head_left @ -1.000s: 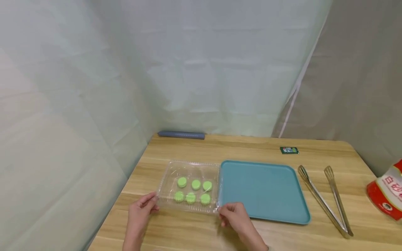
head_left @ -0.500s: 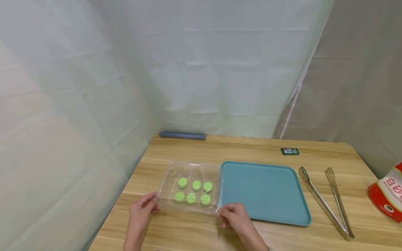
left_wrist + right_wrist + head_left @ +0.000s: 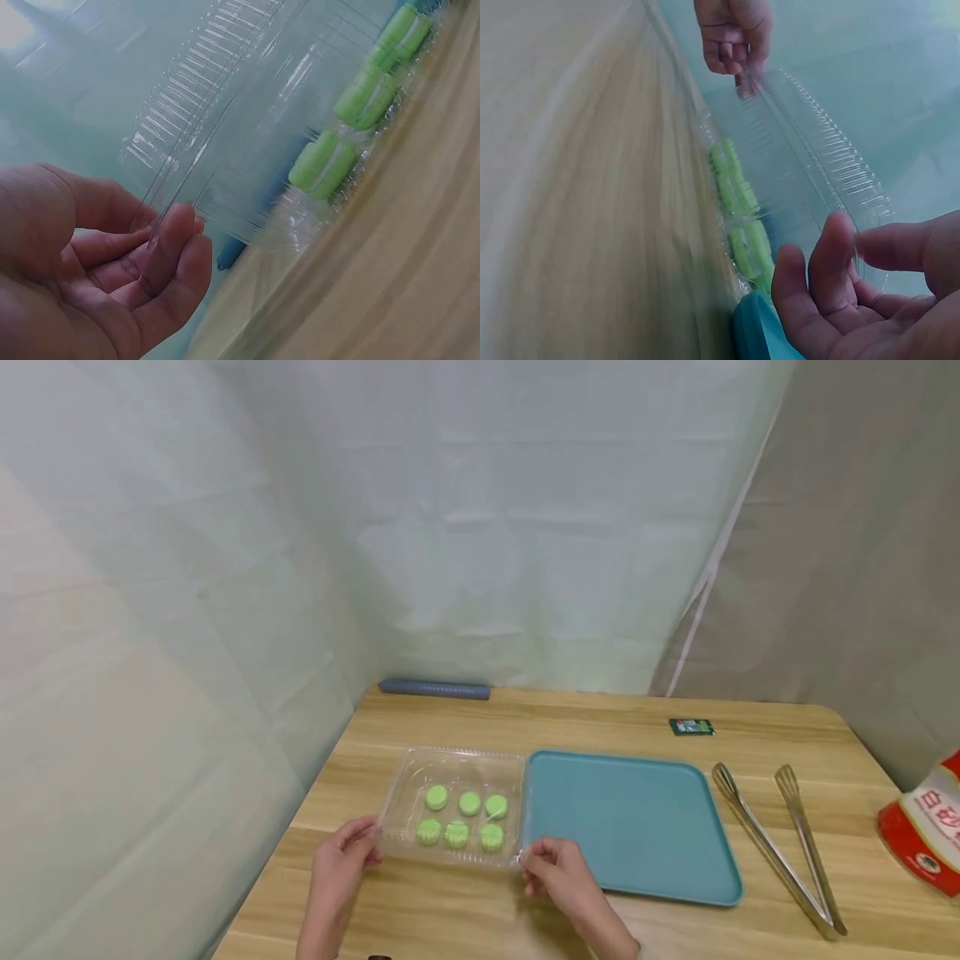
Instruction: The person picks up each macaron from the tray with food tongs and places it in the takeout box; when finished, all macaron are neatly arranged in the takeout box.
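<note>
A clear plastic clamshell box (image 3: 457,767), its lid down over two rows of green macarons (image 3: 469,803), lies left of a blue tray (image 3: 630,827). At the box's front left corner, my left hand (image 3: 341,864) pinches the rim between thumb and fingers. My right hand (image 3: 562,877) pinches the front right corner, close beside the tray's edge. In the left wrist view, the ribbed lid (image 3: 202,82) rises above the macarons (image 3: 324,165), with the thumb and fingertips at its rim. The right wrist view shows the opposite corner between thumb and bent fingers.
Metal tongs (image 3: 780,852) lie spread right of the tray. A red and white bag (image 3: 926,822) stands at the far right. A small green packet (image 3: 692,727) and a long blue-grey object (image 3: 435,689) lie near the back edge. Pale cloth (image 3: 525,543) hangs behind the table.
The right hand's knuckles have risen slightly while its fingertips stay at the corner. The left hand, the box and the macarons hold their places.
</note>
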Demonstrator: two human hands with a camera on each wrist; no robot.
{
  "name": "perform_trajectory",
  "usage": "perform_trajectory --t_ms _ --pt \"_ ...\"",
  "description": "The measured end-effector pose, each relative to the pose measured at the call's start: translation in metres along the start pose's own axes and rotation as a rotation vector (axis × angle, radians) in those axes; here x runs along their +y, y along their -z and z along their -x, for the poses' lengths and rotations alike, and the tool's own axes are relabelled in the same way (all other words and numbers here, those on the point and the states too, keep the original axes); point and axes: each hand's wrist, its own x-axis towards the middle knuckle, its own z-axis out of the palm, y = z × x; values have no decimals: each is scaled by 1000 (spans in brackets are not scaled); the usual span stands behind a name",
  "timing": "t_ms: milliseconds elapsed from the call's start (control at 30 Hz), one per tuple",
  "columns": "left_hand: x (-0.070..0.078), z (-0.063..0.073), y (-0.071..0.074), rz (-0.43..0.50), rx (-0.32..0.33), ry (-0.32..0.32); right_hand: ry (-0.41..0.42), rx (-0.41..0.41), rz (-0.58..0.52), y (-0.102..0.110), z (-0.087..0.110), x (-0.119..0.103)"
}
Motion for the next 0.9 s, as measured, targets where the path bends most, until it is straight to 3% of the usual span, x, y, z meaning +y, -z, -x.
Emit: perform_trajectory --t_ms 233,500,567,733,900 --pt "0 -8 -6 -39 -37 -43 1 9 -3 2 -2 3" --pt "3 -13 -4 -31 -67 -41 -19 -7 27 15 0 -5" --pt "5 -15 0 -91 -69 -64 -12 -6 36 21 1 -11" --pt "17 -15 18 -400 -26 -173 38 10 116 39 4 -26" --pt "33 -11 30 -561 -39 -237 87 119 208 62 10 -43"
